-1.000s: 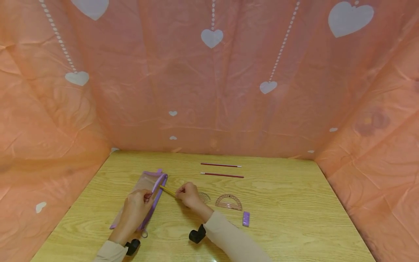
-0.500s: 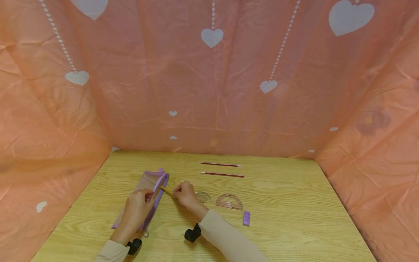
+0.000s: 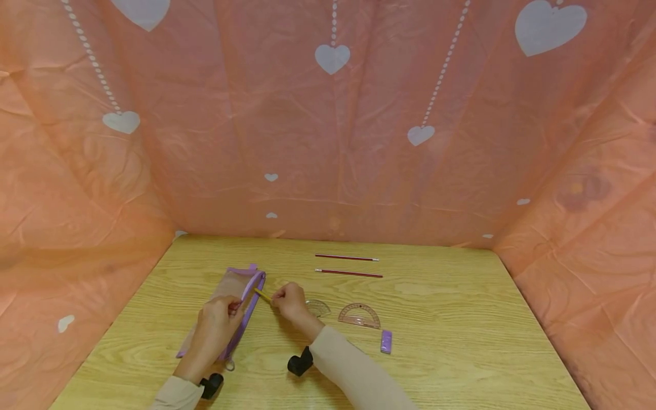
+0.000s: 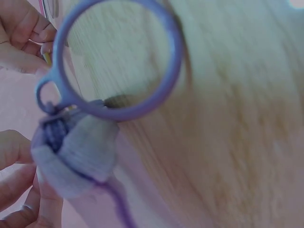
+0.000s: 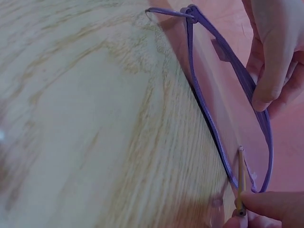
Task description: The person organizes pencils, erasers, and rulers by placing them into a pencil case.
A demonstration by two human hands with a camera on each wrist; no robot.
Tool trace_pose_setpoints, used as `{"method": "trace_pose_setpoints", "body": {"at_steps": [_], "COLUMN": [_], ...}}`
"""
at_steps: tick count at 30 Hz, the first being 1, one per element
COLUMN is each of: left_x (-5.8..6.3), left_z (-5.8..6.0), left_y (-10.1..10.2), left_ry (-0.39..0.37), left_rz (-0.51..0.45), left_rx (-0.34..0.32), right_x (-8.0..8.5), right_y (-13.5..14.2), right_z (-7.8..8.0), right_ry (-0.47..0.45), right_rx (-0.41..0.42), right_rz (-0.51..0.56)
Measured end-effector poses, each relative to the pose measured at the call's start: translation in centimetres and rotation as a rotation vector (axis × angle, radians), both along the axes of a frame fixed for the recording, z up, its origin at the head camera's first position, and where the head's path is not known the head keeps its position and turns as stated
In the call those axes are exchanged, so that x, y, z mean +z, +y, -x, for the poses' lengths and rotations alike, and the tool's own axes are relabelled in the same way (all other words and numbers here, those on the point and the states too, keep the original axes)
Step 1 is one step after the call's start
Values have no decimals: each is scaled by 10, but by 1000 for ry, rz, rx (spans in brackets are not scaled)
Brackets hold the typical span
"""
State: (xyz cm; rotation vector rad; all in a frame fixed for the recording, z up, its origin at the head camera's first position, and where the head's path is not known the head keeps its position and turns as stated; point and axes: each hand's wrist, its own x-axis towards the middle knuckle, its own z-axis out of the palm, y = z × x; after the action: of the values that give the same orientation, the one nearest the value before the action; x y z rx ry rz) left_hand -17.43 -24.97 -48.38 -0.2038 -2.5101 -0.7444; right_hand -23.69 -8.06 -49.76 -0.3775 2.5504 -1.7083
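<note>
As the left hand (image 3: 215,320) is pinching a purple-edged pouch (image 3: 228,286), the right hand (image 3: 291,302) is gripping, apparently, a yellow pencil (image 3: 262,294).

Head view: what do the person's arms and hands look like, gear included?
The left hand and right hand are ungloved. The left sleeve and right sleeve are plain beige. A black device sits at each wrist; no cables show.
</note>
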Motion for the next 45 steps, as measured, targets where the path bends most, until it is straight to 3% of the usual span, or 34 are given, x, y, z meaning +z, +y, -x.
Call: {"method": "trace_pose_setpoints", "body": {"at_steps": [3,4,9,11,16,30,45], "left_x": [0,0,0,0,0,0,1], "left_z": [1,1,1,1,1,2,4], "left_y": [1,1,2,2,3,2,1], "left_ry": [6,10,20,21,24,6,-1], "left_rz": [2,6,12,11,17,8,-34], "left_rx": [4,5,3,-1,-6,-5,-6], "right_x": [-5,-13,-13,-3,3,-1,2], "right_y": [0,-1,-2,-2,-2,-8,-10], "right_z": [4,8,9,3,-3,-1,-4], "right_ry": [6,44,69,22,-12,-52,-155], "right_rx": [9,16,9,-5,-14,-49,-65], "right_rz": [29,37,31,28,18,30,107]}}
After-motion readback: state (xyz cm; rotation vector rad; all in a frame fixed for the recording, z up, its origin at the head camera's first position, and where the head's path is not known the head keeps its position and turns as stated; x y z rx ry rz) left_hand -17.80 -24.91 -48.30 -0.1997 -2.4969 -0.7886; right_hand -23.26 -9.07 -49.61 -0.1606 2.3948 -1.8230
